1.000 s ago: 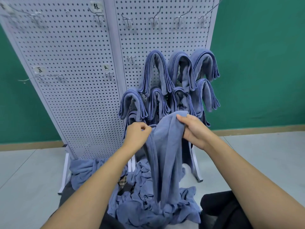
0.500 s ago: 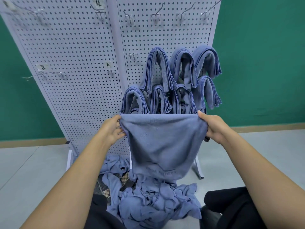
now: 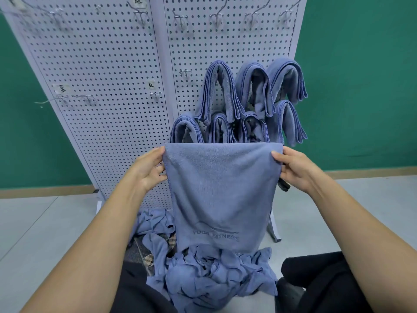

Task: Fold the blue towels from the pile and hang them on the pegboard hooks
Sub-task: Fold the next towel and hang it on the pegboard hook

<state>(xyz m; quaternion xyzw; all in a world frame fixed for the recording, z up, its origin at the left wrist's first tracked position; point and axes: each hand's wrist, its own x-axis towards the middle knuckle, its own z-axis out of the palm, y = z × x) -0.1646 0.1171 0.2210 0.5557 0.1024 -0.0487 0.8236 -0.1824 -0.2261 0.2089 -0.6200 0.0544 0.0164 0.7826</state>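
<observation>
While seven folded towels (image 3: 216,91) hang at the pegboard's (image 3: 101,86) lower right and its top-row hooks (image 3: 180,19) stand bare, the left hand (image 3: 146,170) and right hand (image 3: 295,170) pinch the upper corners of one towel (image 3: 221,188), spread flat above the sizeable floor pile (image 3: 214,274), so much work evidently remains.

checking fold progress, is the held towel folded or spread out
Spread wide: the towel hangs flat between the left hand and right hand, each pinching a top corner. Doubled behind or not, cannot tell.

Upper pegboard hooks (image 3: 216,18) bare and reachable; hung towels (image 3: 250,100) crowd lower right panel; spread towel (image 3: 222,190) screens them; pile (image 3: 214,274) blocks floor ahead.
</observation>
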